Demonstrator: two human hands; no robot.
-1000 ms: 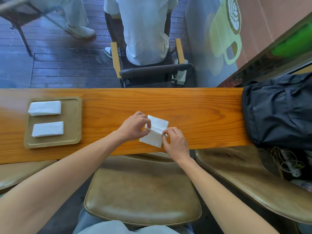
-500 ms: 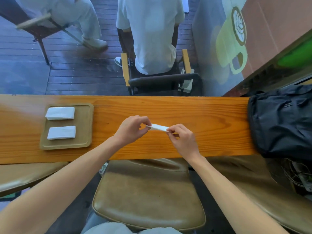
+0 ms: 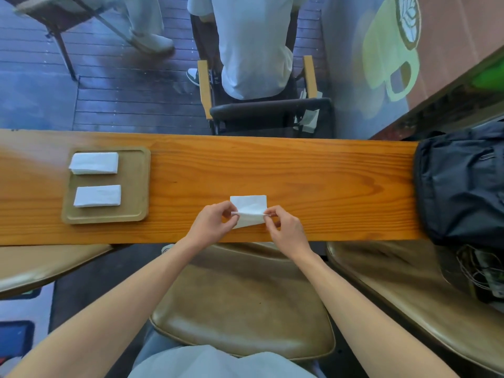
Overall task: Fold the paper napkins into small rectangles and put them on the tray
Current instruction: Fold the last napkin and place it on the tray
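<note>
Backpack point(image 3: 461, 184) right of napkin point(image 3: 249, 207) (tray point(image 3: 143, 186) left), path clear

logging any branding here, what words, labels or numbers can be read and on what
None: no readable text.
The napkin in the hands and the two folded napkins on the tray are plain white.
The green mug picture on the floor shows no lettering.

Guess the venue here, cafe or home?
Probably a cafe: a latte-art mug graphic on the glass ahead, a narrow wooden counter with cushioned stools, and someone seated at another chair beyond it.
</note>
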